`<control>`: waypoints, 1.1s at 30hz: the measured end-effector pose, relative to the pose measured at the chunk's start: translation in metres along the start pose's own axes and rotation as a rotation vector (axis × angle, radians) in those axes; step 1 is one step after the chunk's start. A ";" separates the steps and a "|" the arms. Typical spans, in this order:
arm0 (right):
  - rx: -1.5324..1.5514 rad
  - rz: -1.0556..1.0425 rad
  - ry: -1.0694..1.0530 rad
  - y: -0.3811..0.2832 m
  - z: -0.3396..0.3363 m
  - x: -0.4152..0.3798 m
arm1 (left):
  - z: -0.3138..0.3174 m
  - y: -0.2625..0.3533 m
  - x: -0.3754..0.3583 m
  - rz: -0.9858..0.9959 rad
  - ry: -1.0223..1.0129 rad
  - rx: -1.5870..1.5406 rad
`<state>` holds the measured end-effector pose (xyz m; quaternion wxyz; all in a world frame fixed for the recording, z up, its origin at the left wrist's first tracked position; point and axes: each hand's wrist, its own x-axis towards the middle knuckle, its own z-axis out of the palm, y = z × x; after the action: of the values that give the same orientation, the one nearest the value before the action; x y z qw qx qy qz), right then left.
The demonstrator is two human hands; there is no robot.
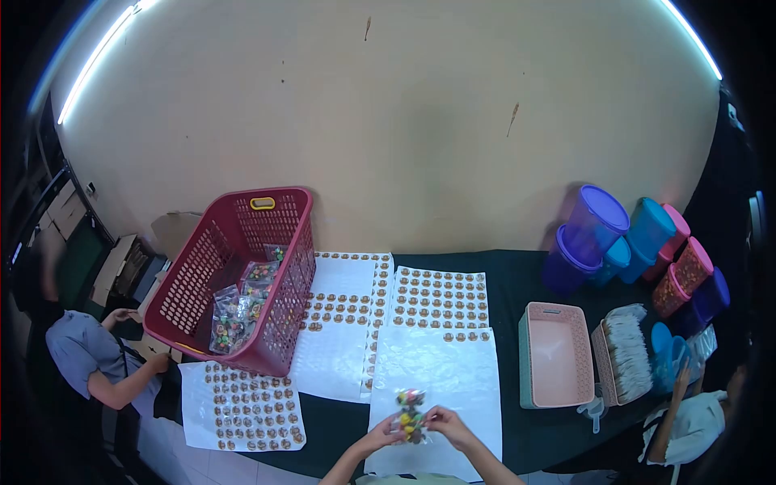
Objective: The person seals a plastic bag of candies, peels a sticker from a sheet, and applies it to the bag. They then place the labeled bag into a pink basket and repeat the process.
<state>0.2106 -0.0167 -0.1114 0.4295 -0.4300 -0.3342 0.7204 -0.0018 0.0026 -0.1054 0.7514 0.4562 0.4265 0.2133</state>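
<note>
In the head view, I have the clear packet of colourful pieces [410,422] at the lower centre of the frame, between my two hands. My left hand [386,433] grasps its left edge, low down. My right hand [449,426] pinches its right edge, a little higher. Most of the packet lies between the two grips, and its top part stands above the fingertips, toward the middle of the frame. Behind it I see a large white sticker sheet [436,364], with round brown stickers along its upper right.

More sticker sheets lie on the dark green tablecloth [509,283] to the left and above. At left centre, the maroon laundry basket [279,323] holds similar packets [234,319]. Right of my hands are a pink plastic basket [559,356] and a basket of stacked white packets [626,356]; lidded canisters [596,218] stand at upper right. A person works at each side edge.
</note>
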 end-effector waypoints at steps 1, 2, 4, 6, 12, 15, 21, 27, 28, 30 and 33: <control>-0.088 0.079 -0.026 0.005 0.002 0.006 | 0.003 0.011 0.002 -0.085 -0.072 -0.053; -0.085 0.079 -0.024 0.006 0.000 0.014 | 0.010 0.021 0.002 -0.052 0.047 -0.050; -0.197 0.147 0.027 0.006 -0.012 0.032 | 0.005 0.006 0.011 -0.020 0.122 -0.082; -0.280 0.079 0.163 0.006 -0.034 0.061 | 0.000 -0.002 0.015 0.007 0.210 -0.145; -0.754 -0.210 0.700 0.004 -0.106 0.177 | -0.021 -0.001 0.021 0.028 0.241 -0.185; -0.888 -0.291 0.759 0.011 -0.132 0.220 | -0.031 0.003 0.022 0.036 0.291 -0.203; -0.964 -0.388 1.065 0.011 -0.122 0.236 | -0.038 0.012 0.026 0.052 0.287 -0.255; -0.772 -0.337 1.026 0.011 -0.143 0.239 | -0.037 0.014 0.026 0.026 0.231 -0.213; -0.664 -0.272 0.995 0.010 -0.147 0.241 | -0.037 0.009 0.026 0.034 0.223 -0.213; -0.582 -0.268 0.972 0.022 -0.163 0.252 | -0.037 0.008 0.026 0.047 0.203 -0.205; -0.536 -0.190 0.903 0.028 -0.179 0.264 | -0.032 0.007 0.024 0.066 0.244 -0.183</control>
<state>0.2946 0.2311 -0.2960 0.4690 -0.7596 -0.3260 0.3111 -0.0153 0.0390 -0.1168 0.7248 0.3705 0.4781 0.3297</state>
